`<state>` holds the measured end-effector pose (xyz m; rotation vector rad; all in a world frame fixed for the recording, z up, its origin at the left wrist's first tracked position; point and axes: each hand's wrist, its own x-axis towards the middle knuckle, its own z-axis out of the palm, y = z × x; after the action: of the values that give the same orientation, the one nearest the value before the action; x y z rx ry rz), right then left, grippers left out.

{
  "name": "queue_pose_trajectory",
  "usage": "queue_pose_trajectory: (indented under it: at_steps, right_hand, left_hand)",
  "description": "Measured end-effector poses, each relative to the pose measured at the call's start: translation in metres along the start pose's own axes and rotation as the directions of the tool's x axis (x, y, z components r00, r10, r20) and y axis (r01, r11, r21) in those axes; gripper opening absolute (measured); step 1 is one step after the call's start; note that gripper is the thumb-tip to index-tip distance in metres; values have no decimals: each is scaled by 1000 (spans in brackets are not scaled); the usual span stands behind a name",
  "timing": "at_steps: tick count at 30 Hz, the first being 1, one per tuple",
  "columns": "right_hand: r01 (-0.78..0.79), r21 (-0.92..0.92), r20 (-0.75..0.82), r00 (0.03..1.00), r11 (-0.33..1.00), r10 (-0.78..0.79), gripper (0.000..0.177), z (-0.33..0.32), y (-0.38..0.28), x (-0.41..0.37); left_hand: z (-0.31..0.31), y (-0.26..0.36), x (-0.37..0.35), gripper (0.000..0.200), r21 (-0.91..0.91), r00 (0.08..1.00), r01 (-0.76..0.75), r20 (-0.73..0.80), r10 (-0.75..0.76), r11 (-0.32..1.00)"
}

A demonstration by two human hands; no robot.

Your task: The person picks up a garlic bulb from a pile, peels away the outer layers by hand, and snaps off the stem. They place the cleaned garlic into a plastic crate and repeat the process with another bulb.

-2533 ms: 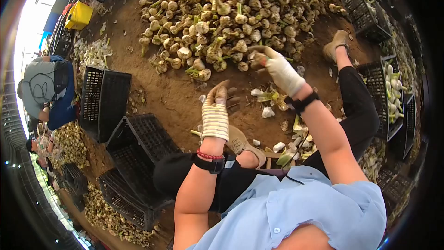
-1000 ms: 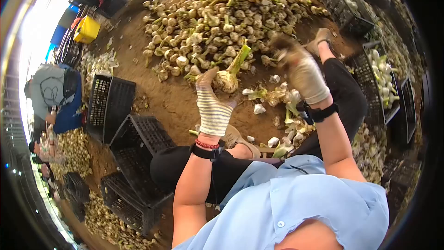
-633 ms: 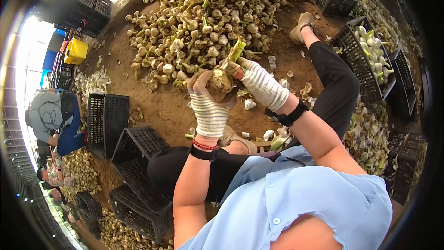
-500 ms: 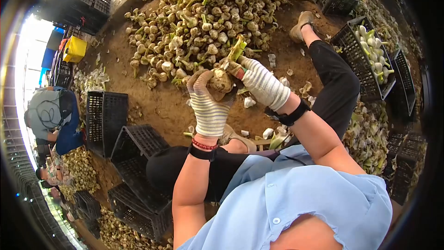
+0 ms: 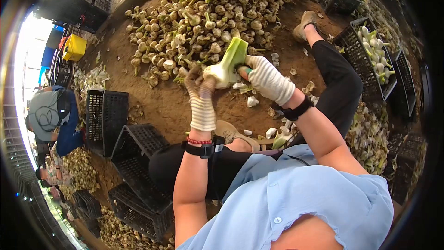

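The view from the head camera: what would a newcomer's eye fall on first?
Probably the smooth white garlic bulb with a broad green stalk, between the striped-gloved left hand and the pale-gloved right hand. Just beyond spreads a big heap of earth-stained garlic on brown ground. At the upper left, a bright yellow container stands out.

We can read no text, label, brand, number or sign on anything in view.
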<state>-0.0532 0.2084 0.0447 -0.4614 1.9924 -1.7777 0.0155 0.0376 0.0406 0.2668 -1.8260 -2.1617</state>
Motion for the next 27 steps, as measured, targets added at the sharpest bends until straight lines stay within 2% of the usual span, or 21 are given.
queue_pose_trajectory:
  at_steps: [1,2,3,5,6,7,9,10,11,12,13,14,15,17,18,19,21,23,24,25,27]
  right_hand:
    - [-12,-21,17,1000,1000,13,24,0,1,-2]
    - [82,42,48,995,996,-84,24,-1,-1,-8]
    - [34,331,117,990,943,-77,24,4,-6,-15]
    - [-277,379,314,936,883,159,26,0,-15,-28]
    - [-271,530,294,948,803,126,28,3,-14,-28]
    - [-377,524,291,922,764,255,29,-3,-14,-24]
    - [-176,557,73,984,812,163,27,8,-3,-15]
    - [-124,402,34,992,907,121,26,8,9,-10]
    - [-241,308,122,970,920,213,25,5,11,-11]
    - [-184,197,125,979,963,161,26,13,12,-10]
    - [-124,79,135,984,989,113,26,22,14,-11]
    - [14,82,142,990,997,-26,27,30,15,-9]
    - [12,73,151,988,997,-23,27,27,12,-14]
    - [-111,306,163,985,946,63,28,15,0,-28]
    - [-192,455,180,976,870,122,29,3,9,-33]
    - [-253,357,136,967,899,218,30,-15,13,-37]
    - [-287,388,31,954,876,298,28,-47,19,-47]
    - [-348,3,-31,937,937,348,29,-73,43,-51]
    - [-325,-374,-1,937,869,350,33,-76,56,-47]
    - [-193,-523,-11,975,830,220,38,-71,90,-45]
    - [-160,-629,-97,987,761,128,34,-38,49,-31]
  left_hand:
    - [-3,1,2,59,-431,938,333,57,-343,839]
    - [-14,-13,12,58,-353,881,465,98,-462,812]
    - [-5,5,20,52,-381,684,704,140,-716,599]
    - [-30,-82,28,58,-434,776,588,63,-628,683]
    - [-49,-111,44,47,-518,742,627,166,-650,583]
    - [-49,-103,34,29,-297,821,537,-29,-570,789]
    - [-32,-42,24,22,195,932,355,-155,-329,914]
    - [-29,-37,17,26,27,991,128,-44,-127,991]
    - [-25,-26,9,23,40,995,103,4,-103,994]
    - [-23,-14,8,24,-421,907,382,-1,-422,823]
    - [-22,-9,8,25,-773,737,501,144,-661,389]
    - [-22,-15,13,30,-196,977,199,-39,-211,960]
    - [-30,-17,18,30,-67,917,330,-215,-337,941]
    - [-45,-11,11,27,-168,891,357,-235,-389,919]
    - [-49,-11,10,27,-148,914,319,-213,-345,936]
    - [-50,-12,10,30,-114,924,261,-258,-282,959]
    - [-55,-5,10,33,-212,880,277,-336,-336,937]
    - [-63,-1,10,26,-206,921,234,-266,-285,950]
    - [-59,-4,9,26,-194,935,220,-236,-263,956]
    - [-55,-6,10,25,-183,951,199,-202,-235,963]
    - [-32,1,5,21,-129,968,151,-181,-173,980]
